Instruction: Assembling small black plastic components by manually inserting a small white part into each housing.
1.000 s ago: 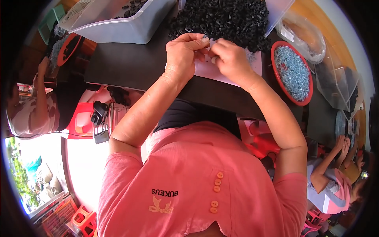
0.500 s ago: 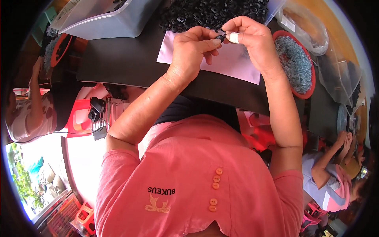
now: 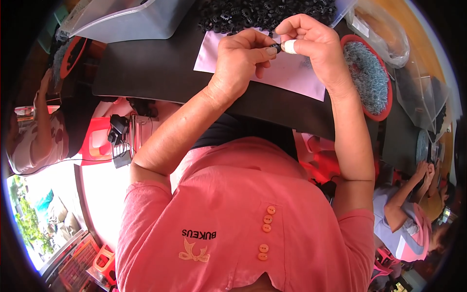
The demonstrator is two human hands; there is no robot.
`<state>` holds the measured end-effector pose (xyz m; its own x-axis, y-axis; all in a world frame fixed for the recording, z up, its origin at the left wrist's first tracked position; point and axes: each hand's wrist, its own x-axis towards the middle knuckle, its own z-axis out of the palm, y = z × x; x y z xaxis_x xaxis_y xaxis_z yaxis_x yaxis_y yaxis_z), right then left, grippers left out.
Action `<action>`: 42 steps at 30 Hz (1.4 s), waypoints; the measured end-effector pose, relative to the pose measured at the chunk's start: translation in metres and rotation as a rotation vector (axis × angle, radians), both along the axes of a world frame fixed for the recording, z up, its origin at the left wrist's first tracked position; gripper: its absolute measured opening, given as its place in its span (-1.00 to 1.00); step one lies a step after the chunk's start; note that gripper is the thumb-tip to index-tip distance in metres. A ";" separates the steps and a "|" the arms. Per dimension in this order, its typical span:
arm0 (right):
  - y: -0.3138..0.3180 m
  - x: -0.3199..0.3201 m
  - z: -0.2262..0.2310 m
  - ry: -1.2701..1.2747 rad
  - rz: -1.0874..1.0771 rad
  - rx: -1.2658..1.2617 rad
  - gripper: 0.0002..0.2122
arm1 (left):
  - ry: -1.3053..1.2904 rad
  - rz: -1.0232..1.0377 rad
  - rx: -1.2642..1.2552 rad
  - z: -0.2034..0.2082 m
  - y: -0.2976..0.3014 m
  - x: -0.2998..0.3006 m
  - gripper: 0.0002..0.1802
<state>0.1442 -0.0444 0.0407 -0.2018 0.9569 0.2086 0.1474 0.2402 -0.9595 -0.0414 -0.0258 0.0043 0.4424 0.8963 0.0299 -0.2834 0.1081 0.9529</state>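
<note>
Above the table's near edge, my left hand (image 3: 238, 61) pinches a small black plastic part (image 3: 276, 47) between thumb and fingers. My right hand (image 3: 318, 51) meets it from the other side, its fingers curled and its white-taped thumb right against the part. Whatever sits between the right thumb and fingers is too small to make out. Beneath both hands lies a pink sheet (image 3: 296, 82). Just beyond them is a heap of similar black plastic parts (image 3: 262, 14).
A red-rimmed basin (image 3: 387, 100) of small grey metallic pieces stands right of my right hand. Behind it lie a clear plastic bag (image 3: 389, 44) and a clear bin (image 3: 423, 97). A translucent grey bin (image 3: 141, 27) is at the far left of the dark table (image 3: 141, 73). Other people work at both sides.
Both hands stay together at the black part, which has turned slightly. My right hand has shifted a little to the right; the view has moved slightly.
</note>
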 end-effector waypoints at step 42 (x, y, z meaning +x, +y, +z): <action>0.001 -0.048 -0.042 -0.453 -0.430 0.863 -0.70 | 0.124 0.265 0.161 -0.016 -0.004 0.006 -0.93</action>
